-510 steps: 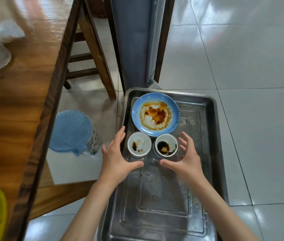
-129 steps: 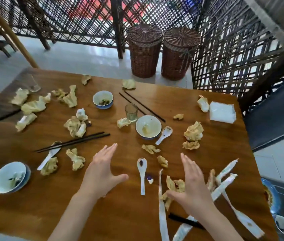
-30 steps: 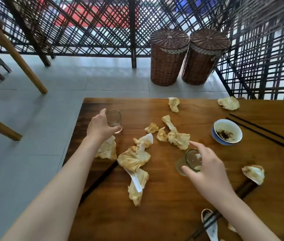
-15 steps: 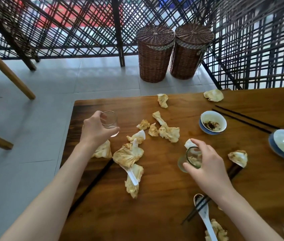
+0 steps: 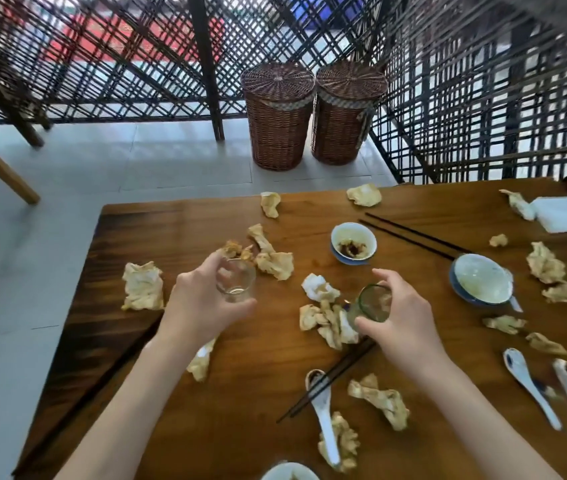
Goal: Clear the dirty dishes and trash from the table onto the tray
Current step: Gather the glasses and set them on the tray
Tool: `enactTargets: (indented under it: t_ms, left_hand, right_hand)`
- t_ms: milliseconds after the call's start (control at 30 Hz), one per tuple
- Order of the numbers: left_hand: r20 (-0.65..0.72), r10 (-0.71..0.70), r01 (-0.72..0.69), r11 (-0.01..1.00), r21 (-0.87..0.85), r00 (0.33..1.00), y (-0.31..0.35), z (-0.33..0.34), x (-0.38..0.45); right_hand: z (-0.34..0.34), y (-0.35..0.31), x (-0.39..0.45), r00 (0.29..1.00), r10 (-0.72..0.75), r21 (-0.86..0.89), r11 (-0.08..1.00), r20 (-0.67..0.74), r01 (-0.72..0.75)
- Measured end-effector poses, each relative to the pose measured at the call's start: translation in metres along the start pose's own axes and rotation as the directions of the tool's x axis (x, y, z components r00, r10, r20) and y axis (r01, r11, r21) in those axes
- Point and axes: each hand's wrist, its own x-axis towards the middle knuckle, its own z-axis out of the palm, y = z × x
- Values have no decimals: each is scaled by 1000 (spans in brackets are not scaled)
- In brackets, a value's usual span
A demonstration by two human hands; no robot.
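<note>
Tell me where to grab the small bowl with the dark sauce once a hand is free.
Take the small bowl by its rim, from above: thumb on the near edge, fingers over the far one. It stands upright and open, with sauce inside, so keep it level. The chopsticks lie close on its right, so come in from the near left. Both the left hand and right hand now hold glasses.

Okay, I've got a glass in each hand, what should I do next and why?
Probably carry both to the tray. The left hand grips a clear glass and the right hand a greenish glass, so neither can pick up more. No tray shows in this view, so turn toward it first.
</note>
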Motion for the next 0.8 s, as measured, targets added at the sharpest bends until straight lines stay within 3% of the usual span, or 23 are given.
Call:
enactTargets:
  t_ms: [400, 800]
  left_hand:
    - [-81, -102, 96, 992, -84, 991, 116, 83, -55]
    - [9, -57, 57, 998, -22, 998, 218, 139, -78]
  right_hand:
    - [-83, 91, 0, 978, -170, 2, 985, 119, 170]
    - [-156, 167, -16, 994, -87, 9, 996, 60, 87]
